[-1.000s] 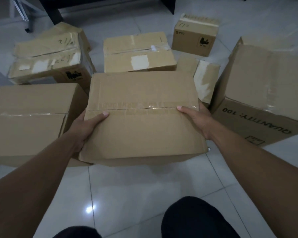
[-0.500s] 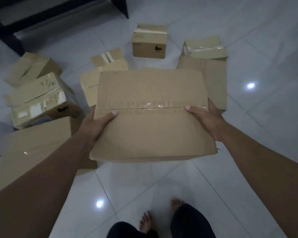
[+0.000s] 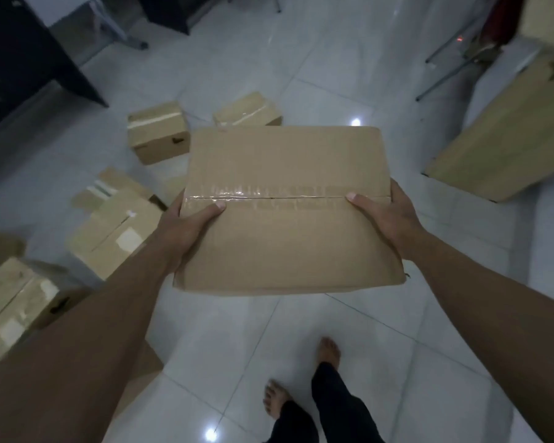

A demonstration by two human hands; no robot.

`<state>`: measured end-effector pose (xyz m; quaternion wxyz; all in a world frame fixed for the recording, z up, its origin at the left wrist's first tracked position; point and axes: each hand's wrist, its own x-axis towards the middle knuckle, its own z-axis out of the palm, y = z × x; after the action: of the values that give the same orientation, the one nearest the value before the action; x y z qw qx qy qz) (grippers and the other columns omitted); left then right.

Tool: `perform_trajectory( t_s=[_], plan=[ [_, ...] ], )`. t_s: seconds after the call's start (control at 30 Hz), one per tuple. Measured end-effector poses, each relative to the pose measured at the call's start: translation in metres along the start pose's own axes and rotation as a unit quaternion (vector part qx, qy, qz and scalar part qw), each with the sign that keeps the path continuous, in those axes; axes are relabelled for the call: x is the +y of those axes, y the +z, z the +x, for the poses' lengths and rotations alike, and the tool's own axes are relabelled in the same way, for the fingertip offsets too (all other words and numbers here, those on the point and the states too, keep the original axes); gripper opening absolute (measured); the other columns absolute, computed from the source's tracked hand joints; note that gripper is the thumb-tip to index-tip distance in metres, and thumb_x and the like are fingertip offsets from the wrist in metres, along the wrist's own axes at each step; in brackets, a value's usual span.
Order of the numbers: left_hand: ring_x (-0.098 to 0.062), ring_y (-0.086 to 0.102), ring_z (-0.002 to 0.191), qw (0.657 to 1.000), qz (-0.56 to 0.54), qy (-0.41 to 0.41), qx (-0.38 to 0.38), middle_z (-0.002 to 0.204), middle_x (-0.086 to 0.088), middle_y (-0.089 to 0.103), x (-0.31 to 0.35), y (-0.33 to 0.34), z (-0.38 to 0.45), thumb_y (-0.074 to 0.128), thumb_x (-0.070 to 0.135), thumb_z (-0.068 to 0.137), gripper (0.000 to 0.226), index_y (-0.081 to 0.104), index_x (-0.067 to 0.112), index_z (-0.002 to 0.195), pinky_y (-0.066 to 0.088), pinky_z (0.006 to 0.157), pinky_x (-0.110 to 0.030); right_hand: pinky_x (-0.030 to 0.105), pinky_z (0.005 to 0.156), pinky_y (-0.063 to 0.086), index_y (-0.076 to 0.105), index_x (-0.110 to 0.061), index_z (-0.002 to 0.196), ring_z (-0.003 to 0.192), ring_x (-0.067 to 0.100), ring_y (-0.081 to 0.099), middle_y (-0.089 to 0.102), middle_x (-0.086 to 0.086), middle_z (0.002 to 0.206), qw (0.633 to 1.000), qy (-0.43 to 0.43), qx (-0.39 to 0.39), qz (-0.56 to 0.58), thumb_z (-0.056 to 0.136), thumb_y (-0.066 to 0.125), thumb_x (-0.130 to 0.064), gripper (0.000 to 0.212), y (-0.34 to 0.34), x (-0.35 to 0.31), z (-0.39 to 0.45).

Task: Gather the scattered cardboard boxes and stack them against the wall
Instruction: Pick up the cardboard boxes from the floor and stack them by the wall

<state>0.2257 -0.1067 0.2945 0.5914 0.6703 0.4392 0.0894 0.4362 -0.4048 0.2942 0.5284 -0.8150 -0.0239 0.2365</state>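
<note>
A: Entry, left side first. Three cardboard boxes lie along the left edge of the tiled floor point(image 3: 301, 59): a taped box with white label patches point(image 3: 16, 302) nearest, an opened box with loose flaps point(image 3: 115, 228) beyond it, and a small sealed box point(image 3: 157, 132) farther off. All sit at odd angles, apart from each other, so I judge them not yet gathered.

B: And the carried one?

A: The flat taped carton point(image 3: 288, 212) is off the floor, level, its taped seam facing up. The left hand point(image 3: 186, 231) grips its left edge, thumb pressed on top at the seam, fingers hidden under the side. The right hand point(image 3: 384, 215) mirrors that on the right edge.

B: Why that hold?

A: Judgement: opposite-edge grips at mid-length keep the carton balanced and flat, and the thumbs on top stop it tipping. Neither grip is released; both clasp the carton.

B: Behind it?

A: Another small taped box point(image 3: 247, 111) shows just past the carton's far edge, partly hidden. To the right, a light wooden panel point(image 3: 506, 139) lies tilted, well apart from the boxes, near thin metal chair legs point(image 3: 445, 68).

B: The wall?

A: Not identifiable in this view. The bare feet point(image 3: 328, 350) are staggered on the tiles, so probably mid-carry. Most of the task remains.
</note>
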Motion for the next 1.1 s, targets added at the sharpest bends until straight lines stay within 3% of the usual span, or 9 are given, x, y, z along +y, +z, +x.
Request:
perform_trajectory(
  t_s=[0.17,0.27,0.4,0.57,0.77,0.9,1.1],
  plan=[
    [-0.007,0.074,0.090,0.994,0.049,0.028,-0.088,0.102,0.014,0.077,0.054,0.093,0.001,0.087,0.047,0.076,0.044,0.071,0.038,0.116,0.057,0.073,-0.026,0.025,0.077,0.050,0.057,-0.039,0.133,0.100,0.003,0.065,0.066,-0.019,0.115,0.995,0.037,0.084,0.029,0.073,0.087,-0.056,0.069,-0.098,0.021,-0.013],
    [-0.010,0.074,0.092,0.986,0.079,0.048,-0.141,0.103,0.014,0.077,0.082,0.161,0.001,0.087,0.047,0.076,0.044,0.071,0.040,0.116,0.059,0.079,-0.032,0.031,0.084,0.055,0.056,-0.037,0.134,0.102,0.007,0.066,0.067,-0.018,0.115,0.987,0.059,0.137,0.052,0.071,0.087,-0.057,0.073,-0.159,0.042,-0.020],
    [-0.009,0.074,0.091,0.973,0.119,0.068,-0.184,0.101,0.014,0.077,0.107,0.236,-0.003,0.086,0.051,0.074,0.046,0.071,0.038,0.115,0.058,0.075,-0.030,0.037,0.093,0.056,0.057,-0.040,0.129,0.104,0.010,0.067,0.067,-0.019,0.114,0.976,0.083,0.185,0.077,0.070,0.088,-0.058,0.069,-0.223,0.066,-0.024],
    [-0.013,0.072,0.099,0.945,0.181,0.094,-0.255,0.110,0.014,0.075,0.144,0.327,-0.003,0.085,0.063,0.068,0.059,0.069,0.043,0.121,0.058,0.092,-0.040,0.044,0.098,0.056,0.057,-0.038,0.135,0.106,0.013,0.067,0.068,-0.014,0.119,0.954,0.118,0.256,0.098,0.062,0.088,-0.066,0.084,-0.290,0.097,-0.031],
    [-0.007,0.069,0.097,0.911,0.227,0.121,-0.324,0.110,0.015,0.072,0.177,0.412,0.004,0.089,0.055,0.070,0.062,0.067,0.037,0.125,0.053,0.076,-0.026,0.036,0.095,0.052,0.056,-0.033,0.136,0.106,0.013,0.064,0.066,-0.012,0.122,0.930,0.154,0.324,0.084,0.070,0.084,-0.065,0.079,-0.327,0.121,-0.025],
    [-0.009,0.069,0.101,0.884,0.273,0.134,-0.354,0.113,0.015,0.073,0.197,0.468,0.032,0.093,0.062,0.057,0.075,0.067,0.040,0.124,0.056,0.091,-0.035,0.031,0.091,0.043,0.051,-0.028,0.140,0.105,0.016,0.058,0.060,-0.009,0.119,0.907,0.195,0.367,0.068,0.074,0.082,-0.065,0.082,-0.337,0.128,-0.003],
    [-0.012,0.067,0.103,0.849,0.332,0.155,-0.382,0.116,0.013,0.071,0.220,0.551,0.088,0.094,0.064,0.051,0.088,0.064,0.037,0.129,0.055,0.093,-0.037,0.035,0.100,0.045,0.047,-0.027,0.145,0.120,0.025,0.060,0.061,-0.002,0.135,0.871,0.258,0.408,0.089,0.072,0.081,-0.068,0.089,-0.344,0.142,0.045]
  ],
)
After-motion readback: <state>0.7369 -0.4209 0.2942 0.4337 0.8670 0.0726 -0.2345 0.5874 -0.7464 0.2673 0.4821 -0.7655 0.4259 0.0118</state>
